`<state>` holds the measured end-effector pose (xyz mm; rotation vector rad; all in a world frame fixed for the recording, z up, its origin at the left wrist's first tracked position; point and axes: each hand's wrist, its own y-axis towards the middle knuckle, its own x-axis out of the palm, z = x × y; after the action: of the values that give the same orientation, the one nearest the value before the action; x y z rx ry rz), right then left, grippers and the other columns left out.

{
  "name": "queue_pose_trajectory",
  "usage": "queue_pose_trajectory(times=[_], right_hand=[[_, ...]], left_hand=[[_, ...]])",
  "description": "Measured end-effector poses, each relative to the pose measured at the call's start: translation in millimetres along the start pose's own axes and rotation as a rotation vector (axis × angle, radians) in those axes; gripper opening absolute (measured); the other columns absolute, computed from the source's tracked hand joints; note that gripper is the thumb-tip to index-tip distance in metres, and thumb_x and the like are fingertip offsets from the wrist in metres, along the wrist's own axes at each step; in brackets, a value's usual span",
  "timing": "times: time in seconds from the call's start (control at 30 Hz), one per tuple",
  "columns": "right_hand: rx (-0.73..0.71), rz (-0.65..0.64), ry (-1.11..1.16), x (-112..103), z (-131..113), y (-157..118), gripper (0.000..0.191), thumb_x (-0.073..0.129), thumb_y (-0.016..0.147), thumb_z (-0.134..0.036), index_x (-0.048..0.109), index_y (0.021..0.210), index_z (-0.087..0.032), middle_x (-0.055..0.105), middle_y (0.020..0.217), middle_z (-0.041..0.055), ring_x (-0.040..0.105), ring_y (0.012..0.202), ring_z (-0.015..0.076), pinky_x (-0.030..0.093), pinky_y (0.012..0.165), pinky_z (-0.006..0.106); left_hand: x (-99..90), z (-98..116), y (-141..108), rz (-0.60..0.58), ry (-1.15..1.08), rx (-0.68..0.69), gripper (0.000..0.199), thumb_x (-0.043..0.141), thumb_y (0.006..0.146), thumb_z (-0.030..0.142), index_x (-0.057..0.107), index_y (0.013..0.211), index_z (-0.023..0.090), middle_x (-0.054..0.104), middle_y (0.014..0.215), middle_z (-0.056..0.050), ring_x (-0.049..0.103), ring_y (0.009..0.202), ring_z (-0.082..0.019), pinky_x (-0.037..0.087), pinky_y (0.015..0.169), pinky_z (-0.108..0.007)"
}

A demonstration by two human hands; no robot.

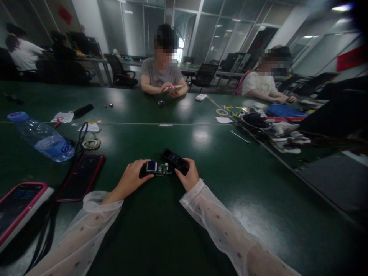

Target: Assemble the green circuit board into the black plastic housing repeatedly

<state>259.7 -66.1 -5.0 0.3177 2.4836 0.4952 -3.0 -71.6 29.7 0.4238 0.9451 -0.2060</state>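
Between the thumb and fingers of my left hand (132, 177) is a small green circuit board (163, 169) with a little square screen at its left end. My right hand (188, 174) grips a black oblong plastic casing (172, 158), tilted with its far end up and to the left. The casing lies just behind and beside the right end of the board; whether the two touch I cannot tell. Both are held low over the green table (161, 230). My fingertips behind the pieces are partly hidden.
On the left are a water bottle (48, 140), a red-edged phone (82, 177), a pink-cased phone (21, 209) and black cables. A wrench (240, 137) lies right of centre, near a heap of cables and parts (258, 120). Two people (163, 73) sit across the table.
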Motion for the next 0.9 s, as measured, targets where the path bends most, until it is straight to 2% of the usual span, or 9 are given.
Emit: queue_pose_trajectory(times=[0.17, 0.4, 0.77, 0.9], right_hand=[[-0.022, 0.011, -0.072, -1, -1, 0, 0.047, 0.068, 0.076, -0.025, 0.048, 0.118, -0.017, 0.057, 0.109, 0.0136, 0.058, 0.102, 0.0294, 0.051, 0.091, 0.051], [-0.072, -0.024, -0.088, -3, -5, 0, 0.054, 0.067, 0.077, -0.023, 0.047, 0.127, -0.020, 0.058, 0.117, 0.0136, 0.054, 0.108, 0.0312, 0.049, 0.093, 0.055], [-0.095, 0.040, -0.122, -7, -14, 1, 0.054, 0.067, 0.075, -0.021, 0.048, 0.125, -0.022, 0.053, 0.116, 0.0124, 0.050, 0.110, 0.0323, 0.047, 0.091, 0.054], [-0.097, 0.023, -0.147, -8, -15, 1, 0.050, 0.067, 0.075, -0.022, 0.049, 0.122, -0.021, 0.052, 0.116, 0.0129, 0.048, 0.110, 0.0326, 0.046, 0.090, 0.054]], left_hand=[[1.0, -1, 1, -0.001, 0.007, 0.015, 0.051, 0.064, 0.088, 0.046, 0.048, 0.131, 0.025, 0.061, 0.127, -0.008, 0.057, 0.116, -0.028, 0.044, 0.095, -0.047], [0.7, 0, 0, -0.003, 0.007, -0.001, 0.052, 0.063, 0.088, 0.049, 0.047, 0.132, 0.026, 0.061, 0.128, -0.008, 0.056, 0.117, -0.030, 0.045, 0.096, -0.050], [2.1, -3, 0, -0.010, 0.002, 0.016, 0.054, 0.063, 0.088, 0.047, 0.045, 0.135, 0.027, 0.060, 0.131, -0.008, 0.055, 0.120, -0.030, 0.043, 0.098, -0.050], [2.1, -3, 0, -0.014, 0.000, 0.009, 0.053, 0.063, 0.088, 0.046, 0.045, 0.134, 0.027, 0.060, 0.131, -0.008, 0.055, 0.120, -0.030, 0.043, 0.098, -0.051]])
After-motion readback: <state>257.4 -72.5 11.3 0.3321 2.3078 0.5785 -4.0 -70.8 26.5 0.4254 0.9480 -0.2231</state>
